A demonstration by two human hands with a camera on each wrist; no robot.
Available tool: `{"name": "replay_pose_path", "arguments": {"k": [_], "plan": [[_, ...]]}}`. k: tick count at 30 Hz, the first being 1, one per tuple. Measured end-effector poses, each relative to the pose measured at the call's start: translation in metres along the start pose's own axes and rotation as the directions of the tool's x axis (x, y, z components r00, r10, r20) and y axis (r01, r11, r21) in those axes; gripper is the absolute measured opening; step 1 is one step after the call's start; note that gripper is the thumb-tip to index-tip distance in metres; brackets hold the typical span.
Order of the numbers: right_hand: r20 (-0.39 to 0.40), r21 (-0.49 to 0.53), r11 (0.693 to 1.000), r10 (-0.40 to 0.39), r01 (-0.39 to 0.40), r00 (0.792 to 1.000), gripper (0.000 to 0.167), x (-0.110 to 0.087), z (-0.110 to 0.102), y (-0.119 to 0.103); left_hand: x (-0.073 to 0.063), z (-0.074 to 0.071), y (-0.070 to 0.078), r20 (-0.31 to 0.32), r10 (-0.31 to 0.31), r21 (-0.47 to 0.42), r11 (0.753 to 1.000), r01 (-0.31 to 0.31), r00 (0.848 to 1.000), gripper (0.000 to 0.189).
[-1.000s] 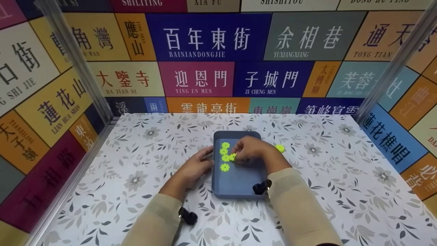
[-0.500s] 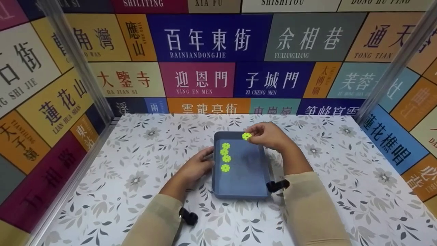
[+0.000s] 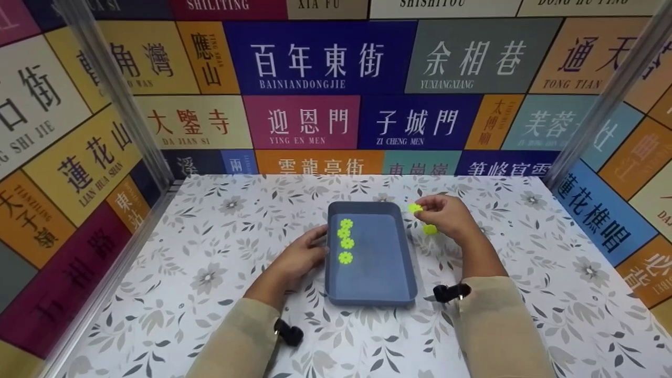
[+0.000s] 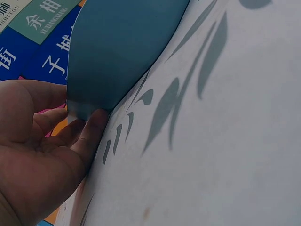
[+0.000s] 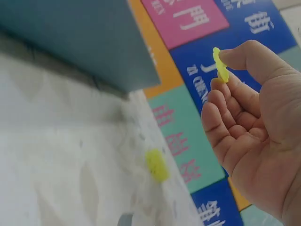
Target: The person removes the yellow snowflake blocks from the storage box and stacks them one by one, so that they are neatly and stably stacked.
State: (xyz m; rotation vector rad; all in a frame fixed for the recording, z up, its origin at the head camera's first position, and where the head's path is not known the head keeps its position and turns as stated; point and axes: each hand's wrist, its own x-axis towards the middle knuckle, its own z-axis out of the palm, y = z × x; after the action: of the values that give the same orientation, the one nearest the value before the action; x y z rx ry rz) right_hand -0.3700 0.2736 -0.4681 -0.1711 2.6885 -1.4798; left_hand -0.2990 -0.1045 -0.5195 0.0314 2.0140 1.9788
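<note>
My right hand [image 3: 443, 212] pinches a neon yellow flower-shaped piece [image 3: 415, 208] between thumb and fingertips, just right of the tray's far right corner. Seen edge-on in the right wrist view, this held piece [image 5: 220, 65] is thin and flat. Another yellow piece [image 3: 430, 229] lies on the table below that hand. In the blue-grey tray [image 3: 375, 262], several matching flower pieces [image 3: 346, 243] form a column along the left side. My left hand [image 3: 302, 257] holds the tray's left wall; in the left wrist view the thumb meets the rim and the fingers [image 4: 96, 122] touch the outside.
The table [image 3: 252, 236] wears a white cover with grey leaves and flowers. Upright panels [image 3: 325, 58] with coloured name blocks stand behind and at both sides. Transparent corner posts [image 3: 131, 100] join them. Each sleeve cuff carries a small black camera [image 3: 289, 333].
My right hand has lifted a flower piece out of the tray and carried it right, past the tray's rim. The left hand and the tray stay put.
</note>
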Motion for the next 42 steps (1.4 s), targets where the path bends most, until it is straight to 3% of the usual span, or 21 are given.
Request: {"name": "replay_pose_path", "arguments": {"k": [9, 14, 21, 28, 42], "plan": [[-0.048, -0.102, 0.991, 0.078, -0.082, 0.996, 0.045, 0.004, -0.012, 0.031, -0.002, -0.001, 0.002, 0.003, 0.014, 0.001, 1.0, -0.014, 1.0, 0.069], [-0.044, -0.076, 0.991, 0.11, -0.113, 0.993, 0.046, 0.002, -0.015, 0.045, -0.002, 0.0, 0.002, 0.015, 0.023, -0.022, 1.0, -0.022, 1.0, 0.067], [-0.013, -0.026, 0.989, 0.146, -0.146, 0.989, 0.048, 0.003, -0.016, 0.06, -0.002, -0.001, 0.003, -0.007, -0.017, 0.037, 0.999, 0.017, 1.0, 0.064], [0.029, -0.019, 0.988, 0.155, -0.155, 0.987, 0.051, 0.001, -0.016, 0.063, -0.002, -0.001, 0.004, -0.009, -0.007, 0.054, 0.999, 0.007, 1.0, 0.065], [0.037, -0.07, 0.982, 0.178, -0.176, 0.983, 0.052, -0.001, -0.014, 0.06, -0.003, 0.0, 0.003, 0.002, 0.006, 0.029, 1.0, -0.006, 1.0, 0.067]]}}
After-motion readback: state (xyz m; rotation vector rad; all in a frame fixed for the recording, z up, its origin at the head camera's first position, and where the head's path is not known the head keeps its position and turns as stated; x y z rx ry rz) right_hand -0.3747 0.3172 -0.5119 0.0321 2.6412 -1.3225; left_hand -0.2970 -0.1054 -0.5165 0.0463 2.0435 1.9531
